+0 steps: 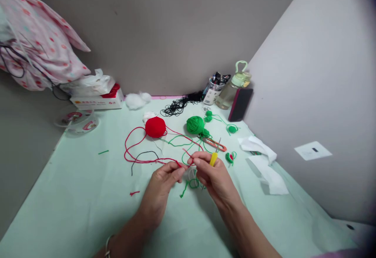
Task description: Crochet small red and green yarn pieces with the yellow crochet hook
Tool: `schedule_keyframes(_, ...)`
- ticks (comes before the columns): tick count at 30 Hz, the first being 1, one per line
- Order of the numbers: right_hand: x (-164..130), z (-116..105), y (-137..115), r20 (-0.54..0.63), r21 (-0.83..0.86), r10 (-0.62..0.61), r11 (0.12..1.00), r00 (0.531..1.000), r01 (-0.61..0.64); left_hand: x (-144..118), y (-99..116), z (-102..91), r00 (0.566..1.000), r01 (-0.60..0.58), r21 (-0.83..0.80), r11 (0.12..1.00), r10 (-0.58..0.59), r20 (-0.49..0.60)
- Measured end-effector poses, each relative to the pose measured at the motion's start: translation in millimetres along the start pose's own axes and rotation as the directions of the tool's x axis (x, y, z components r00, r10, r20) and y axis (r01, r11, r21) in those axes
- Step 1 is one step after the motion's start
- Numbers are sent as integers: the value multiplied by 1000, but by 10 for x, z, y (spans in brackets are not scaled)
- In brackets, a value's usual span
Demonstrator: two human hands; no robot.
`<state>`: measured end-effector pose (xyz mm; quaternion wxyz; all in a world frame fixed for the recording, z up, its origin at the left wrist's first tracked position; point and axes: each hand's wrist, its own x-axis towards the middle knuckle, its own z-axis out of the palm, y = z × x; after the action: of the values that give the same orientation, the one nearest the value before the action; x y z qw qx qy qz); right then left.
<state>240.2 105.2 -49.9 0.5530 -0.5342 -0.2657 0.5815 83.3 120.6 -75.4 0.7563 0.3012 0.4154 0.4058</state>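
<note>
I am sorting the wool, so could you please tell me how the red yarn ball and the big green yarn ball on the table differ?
The red yarn ball lies left of the green yarn ball, and they differ in colour. The red ball's loose strand sweeps in a wide loop leftward towards the left hand; the green ball's strand tangles in smaller loops near the right hand. Both are round, similar in size, and rest on the pale green table cover.

A red yarn strand (147, 160) is pinched between the fingertips of both hands, just in front of the red yarn ball (155, 127). From the ball it is looped loosely across the cloth and drawn taut at the pinch. A yellow-handled crochet hook (214, 157) is gripped right of that ball, its metal tip tilted up and away. A small green crocheted piece (193, 183) is dangled beneath the fingers.
</note>
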Motion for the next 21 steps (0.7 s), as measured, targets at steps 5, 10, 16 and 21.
schedule_keyframes(5,-10,-17,-50,144,104,98,988,985,-114,12,33,-23,999,-36,31,999,37,-30)
schedule_keyframes(10,-45,-11,-36,157,-144,90,987,983,-67,5,81,-37,981,-181,149,972,189,-38)
schedule_keyframes(16,-53,2,-1,222,-232,102,972,970,-50,4,50,-23,974,-211,244,947,225,-30)
schedule_keyframes(21,-17,-5,10,126,-164,75,985,989,-53,-7,46,-32,984,-178,284,942,179,22)
